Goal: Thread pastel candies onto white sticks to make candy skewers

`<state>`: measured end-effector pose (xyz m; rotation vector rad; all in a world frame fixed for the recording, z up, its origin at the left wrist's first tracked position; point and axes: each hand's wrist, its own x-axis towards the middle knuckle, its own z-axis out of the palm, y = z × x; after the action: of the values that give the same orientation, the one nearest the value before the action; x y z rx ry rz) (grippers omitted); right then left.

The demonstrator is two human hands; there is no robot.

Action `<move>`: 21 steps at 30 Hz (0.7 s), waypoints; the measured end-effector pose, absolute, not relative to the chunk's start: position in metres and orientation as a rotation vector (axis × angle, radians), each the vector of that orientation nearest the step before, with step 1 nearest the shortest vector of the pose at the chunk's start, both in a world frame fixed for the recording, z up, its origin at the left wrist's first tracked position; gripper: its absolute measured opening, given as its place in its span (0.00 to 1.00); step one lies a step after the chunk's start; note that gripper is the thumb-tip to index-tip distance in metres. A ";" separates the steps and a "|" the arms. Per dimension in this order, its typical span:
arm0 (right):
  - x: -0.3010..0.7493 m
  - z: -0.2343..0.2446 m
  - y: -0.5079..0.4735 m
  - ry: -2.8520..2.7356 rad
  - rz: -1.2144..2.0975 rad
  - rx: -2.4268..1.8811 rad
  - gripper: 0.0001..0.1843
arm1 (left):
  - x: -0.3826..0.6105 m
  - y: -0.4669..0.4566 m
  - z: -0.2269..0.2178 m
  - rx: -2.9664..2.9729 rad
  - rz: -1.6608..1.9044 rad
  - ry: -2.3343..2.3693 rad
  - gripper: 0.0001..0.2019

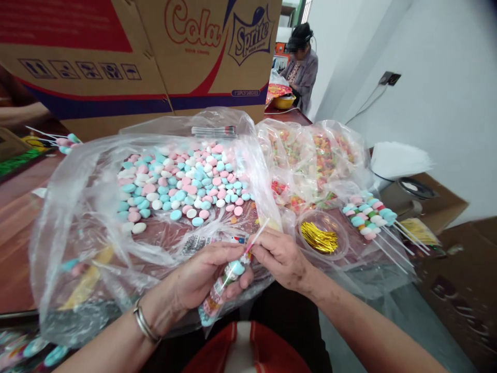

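My left hand [215,269] is closed around a candy skewer [220,292] in a clear wrapper, its stick tilted up and to the right. Pink, blue, green and orange sweets show through the plastic. At the gathered neck of the wrapper, the fingers of my right hand [281,256] pinch around the white stick [261,233]. Something pinkish-red shows there, too small to name. Just right of that hand stands a round clear tub [344,247] with gold twist ties [319,237]. Beyond my hands, pink, blue and white candies [186,181] lie loose on clear plastic.
A large cardboard box [151,57] blocks the back. Bags of colourful gummies [322,155] lie behind the tub. Several unwrapped candy skewers [368,215] rest at the right, near a grey mug [404,194]. Another person [305,72] sits in the background.
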<state>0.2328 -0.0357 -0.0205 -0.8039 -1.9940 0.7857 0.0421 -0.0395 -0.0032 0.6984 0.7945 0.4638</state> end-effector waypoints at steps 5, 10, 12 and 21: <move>0.227 -0.022 -0.048 -1.703 1.074 -1.035 0.11 | 0.039 -0.040 0.006 0.871 0.401 0.822 0.13; 0.237 -0.022 -0.056 -1.946 0.186 -1.093 0.13 | 0.040 -0.040 0.005 0.923 0.429 0.949 0.18; 0.240 -0.017 -0.058 -2.230 -0.151 -0.876 0.17 | 0.040 -0.041 0.004 0.936 0.396 0.962 0.19; 0.243 -0.008 -0.054 -2.580 -0.287 -0.637 0.12 | 0.036 -0.040 0.007 1.452 0.106 1.085 0.17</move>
<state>0.2430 -0.0541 -0.0085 -0.6366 -2.5805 -0.2875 0.0357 -0.0401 0.0069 1.4521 1.0847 0.1056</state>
